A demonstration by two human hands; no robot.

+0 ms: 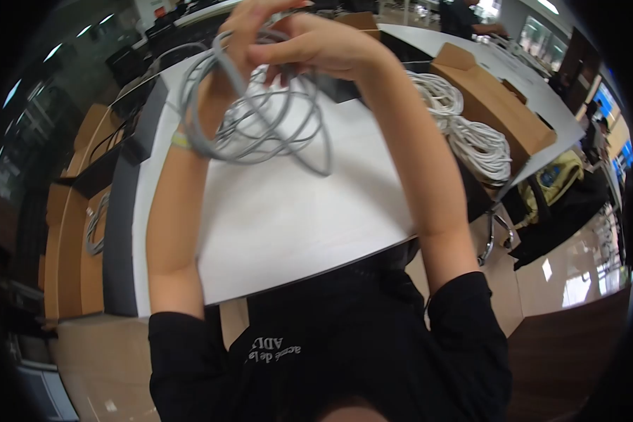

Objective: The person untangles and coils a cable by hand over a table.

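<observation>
A grey cable [278, 149] hangs in loose loops from my raised hands over the white tabletop. The loops pass around my left hand [245, 35] and drape over that wrist; its fingers are curled on the cable and partly hidden. From the right, my right hand [309, 46] reaches in, closed, with the thumb towards my left hand and the fingers bent around strands of the same cable. Its fingertips are partly covered by the loops. Below the hands, further strands hang close to the white tabletop [302, 211].
White cable bundles [482, 148] lie at the right beside an open cardboard box [499, 105]. Another cardboard box [67, 246] on the left holds a grey cable coil [97, 225]. A dark partition [123, 239] edges the table. Another person [464, 20] sits at the far desk.
</observation>
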